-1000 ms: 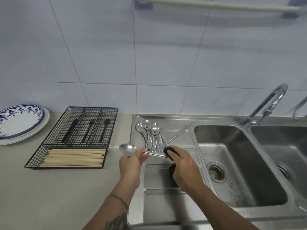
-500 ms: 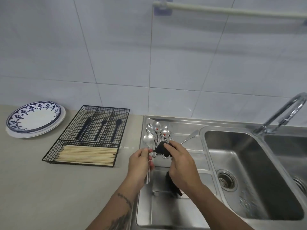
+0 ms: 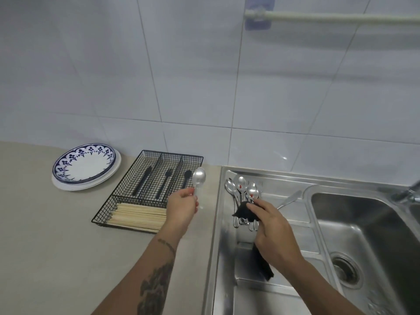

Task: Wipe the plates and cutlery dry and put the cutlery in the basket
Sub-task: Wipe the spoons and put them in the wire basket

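My left hand (image 3: 181, 206) grips a silver spoon (image 3: 198, 178) by its handle, bowl pointing up, just right of the black wire basket (image 3: 127, 196). The basket holds black cutlery (image 3: 167, 181) in its rear compartments and wooden chopsticks (image 3: 138, 215) across the front. My right hand (image 3: 270, 226) holds a black cloth (image 3: 244, 212) over the handles of several silver spoons (image 3: 241, 187) lying on the steel drainboard (image 3: 293, 226). Stacked plates (image 3: 85, 165), the top one blue-patterned, sit on the counter left of the basket.
A knife-like steel utensil (image 3: 291, 198) lies right of the spoons. The sink basin (image 3: 363, 242) with its drain is at the right, a tap (image 3: 409, 192) at its far edge. A towel rail (image 3: 329, 18) hangs on the tiled wall. Beige counter (image 3: 56, 258) spreads at lower left.
My left hand has carried the spoon away from the cloth, leftward toward the basket, turning it upright. My right hand with the cloth has settled over the spoons on the drainboard.
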{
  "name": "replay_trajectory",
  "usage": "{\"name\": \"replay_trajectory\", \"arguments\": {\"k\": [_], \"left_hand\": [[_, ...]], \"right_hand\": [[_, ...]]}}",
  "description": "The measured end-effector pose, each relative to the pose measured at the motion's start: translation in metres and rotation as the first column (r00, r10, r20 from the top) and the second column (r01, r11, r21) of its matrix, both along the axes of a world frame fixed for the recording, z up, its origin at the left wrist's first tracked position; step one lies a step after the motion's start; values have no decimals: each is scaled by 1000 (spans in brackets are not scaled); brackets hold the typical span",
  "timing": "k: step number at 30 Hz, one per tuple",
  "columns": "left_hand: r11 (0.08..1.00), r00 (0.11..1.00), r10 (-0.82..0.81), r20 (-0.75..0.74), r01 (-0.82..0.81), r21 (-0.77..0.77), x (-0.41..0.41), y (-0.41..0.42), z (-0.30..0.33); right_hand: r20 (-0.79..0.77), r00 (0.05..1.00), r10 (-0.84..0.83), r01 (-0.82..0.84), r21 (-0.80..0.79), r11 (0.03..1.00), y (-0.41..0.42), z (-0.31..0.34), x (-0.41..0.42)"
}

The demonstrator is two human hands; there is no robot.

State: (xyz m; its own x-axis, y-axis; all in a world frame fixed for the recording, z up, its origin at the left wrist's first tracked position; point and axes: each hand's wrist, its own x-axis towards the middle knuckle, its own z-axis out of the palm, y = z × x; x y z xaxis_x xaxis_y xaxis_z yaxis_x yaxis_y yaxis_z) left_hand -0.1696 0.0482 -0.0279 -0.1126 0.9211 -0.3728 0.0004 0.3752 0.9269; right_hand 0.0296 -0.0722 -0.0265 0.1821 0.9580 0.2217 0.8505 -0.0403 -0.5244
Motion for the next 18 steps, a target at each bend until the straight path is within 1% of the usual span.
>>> {"name": "replay_trajectory", "arguments": {"k": [4,7,11,13,15,18], "left_hand": [[1000,973,9,-229,-2,29,-17,55,0],[999,924,-26,-382,42,33,-18,77,-5],[985,831,-132,-540,170,21,-7,83,-19],[973,750,-172,-638,232,10,-2,80,-23],[964,685,-156,-712,263,41,1,75,-26],[933,618,-73,-783,320,165,13,63,-30]], "right_hand": [[-13,1000,-7,7,-12,1000,10,-3,4],[-5,1000,-15,14,-42,999,11,-9,9],[10,999,-45,46,-83,995,10,-15,21],[10,997,-70,71,-84,994,9,-16,27],[-8,995,-95,94,-77,993,7,-19,34],[-41,989,-144,140,-69,988,2,-26,44]]}}
